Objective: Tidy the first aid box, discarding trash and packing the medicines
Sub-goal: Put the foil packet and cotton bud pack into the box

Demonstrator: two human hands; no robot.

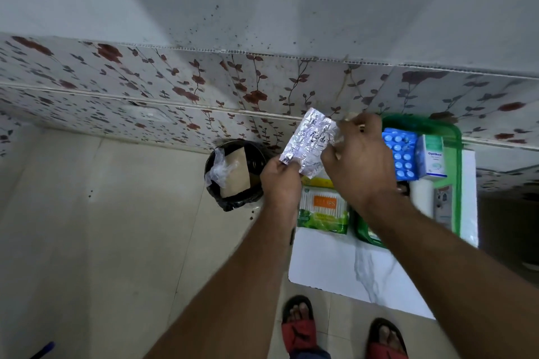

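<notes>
Nearest, a cotton-bud pack point(322, 210) lay on the white worktop point(344, 265), beside the green first aid box point(455, 154) holding a blue blister strip point(401, 151). Above them both hands pinched a silver foil strip point(307, 144): left hand point(280, 181) gripping its lower corner, right hand point(360, 160) its upper edge. Beyond stood a black bin point(233, 175).

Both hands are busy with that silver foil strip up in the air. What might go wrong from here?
Three possible slips:
1. The foil strip is pinched only at its edges by the left hand and right hand; it could slip and fall to the floor.
2. It is held between the bin and the green box, so a toss might miss the bin.
3. I cannot tell whether tablets remain in it, so good medicine might be discarded.
</notes>
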